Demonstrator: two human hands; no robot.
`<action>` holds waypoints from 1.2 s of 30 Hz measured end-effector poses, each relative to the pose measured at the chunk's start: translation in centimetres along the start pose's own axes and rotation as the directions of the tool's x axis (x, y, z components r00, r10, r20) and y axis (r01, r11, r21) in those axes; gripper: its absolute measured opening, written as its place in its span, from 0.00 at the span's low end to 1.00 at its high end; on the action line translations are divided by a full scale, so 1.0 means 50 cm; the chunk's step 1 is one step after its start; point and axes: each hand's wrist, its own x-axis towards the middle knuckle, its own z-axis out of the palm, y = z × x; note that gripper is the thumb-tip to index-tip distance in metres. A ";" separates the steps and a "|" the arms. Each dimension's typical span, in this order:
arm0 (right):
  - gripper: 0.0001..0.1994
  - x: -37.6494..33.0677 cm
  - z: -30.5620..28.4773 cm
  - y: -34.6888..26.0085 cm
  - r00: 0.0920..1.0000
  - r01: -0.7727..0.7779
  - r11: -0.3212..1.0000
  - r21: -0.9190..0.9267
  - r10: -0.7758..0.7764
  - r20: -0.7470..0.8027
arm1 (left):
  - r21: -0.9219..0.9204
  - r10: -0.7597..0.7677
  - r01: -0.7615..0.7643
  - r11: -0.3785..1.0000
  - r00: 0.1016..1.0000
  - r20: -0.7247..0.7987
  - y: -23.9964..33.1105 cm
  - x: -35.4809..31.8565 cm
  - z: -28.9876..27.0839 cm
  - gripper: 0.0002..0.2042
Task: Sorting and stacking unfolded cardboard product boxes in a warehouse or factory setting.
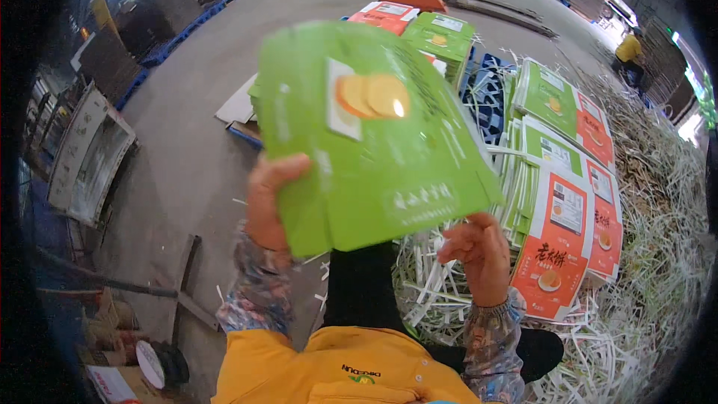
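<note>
left hand [268,198] pinches the green carton [374,194] at eight o'clock; right hand [482,258] curls near five, grip unclear — stacked cartons [555,254] at three, this one seemingly unstacked.

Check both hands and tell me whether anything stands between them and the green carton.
Nothing visible does. The left hand grips the green carton by its left edge, thumb on top. The right hand is at its lower right corner; nothing shows in between.
</note>
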 end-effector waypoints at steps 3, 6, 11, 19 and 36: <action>0.13 -0.003 -0.019 0.026 0.993 -0.115 0.978 -0.175 0.117 -0.002 | 0.072 0.185 -0.173 0.982 0.959 -0.216 0.104 0.022 -0.070 0.13; 0.11 0.005 -0.059 0.051 0.962 -0.244 0.916 -0.319 0.187 -0.200 | 0.213 0.362 -0.338 0.917 0.928 -0.085 0.168 0.090 -0.062 0.12; 0.10 0.029 -0.112 0.093 0.937 -0.316 0.862 -0.396 0.219 -0.272 | 0.217 0.527 -0.506 0.835 0.848 -0.048 0.279 0.336 -0.147 0.10; 0.10 0.066 -0.237 -0.003 0.829 -0.368 0.802 -0.472 0.053 -0.557 | 0.153 0.545 -0.524 0.838 0.819 -0.181 0.227 0.555 -0.294 0.15; 0.26 0.438 -0.211 -0.500 0.813 -0.274 0.314 -0.909 -0.429 -0.393 | 0.998 0.354 -0.017 -0.068 0.934 0.040 -0.111 0.651 -0.792 0.28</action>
